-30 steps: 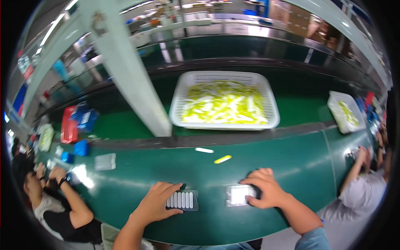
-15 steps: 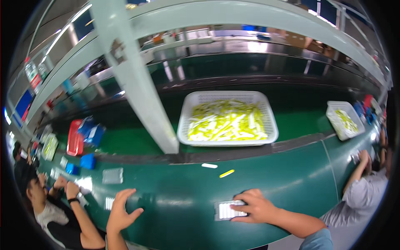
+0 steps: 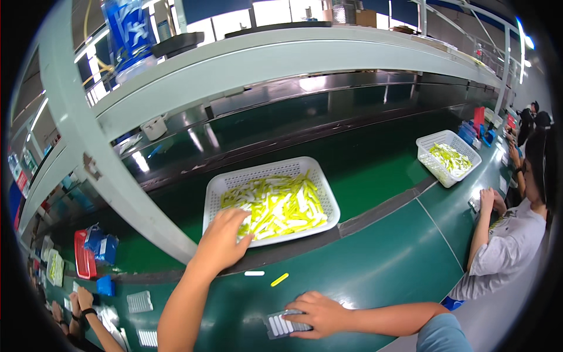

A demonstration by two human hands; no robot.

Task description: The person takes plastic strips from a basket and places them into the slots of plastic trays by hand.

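My left hand [image 3: 224,239] reaches over the near left rim of a white plastic basket [image 3: 329,196]. Its thumb and fingers are apart, with nothing seen between them. Inside the basket lies a heap of small yellow-green and white strips [image 3: 281,205]. On the green work surface, my right hand [image 3: 319,317] grips the right side of a clear plastic tray [image 3: 275,326], its fingers over the top. White strips lie side by side in the tray; the hand hides part of it. Between hands and basket lie a loose white strip [image 3: 254,273] and a loose yellow strip [image 3: 280,280].
A grey post [image 3: 138,202] and overhead beam [image 3: 293,56] frame the bench. Another basket [image 3: 423,154] stands at right, near a co-worker in grey [image 3: 510,234]. At left are a red basket [image 3: 84,255], a blue box [image 3: 106,286], a clear tray [image 3: 139,302] and other people's hands.
My left hand has moved up and forward from above the work surface to the basket. My right hand stays on the tray. The view has turned to the right.
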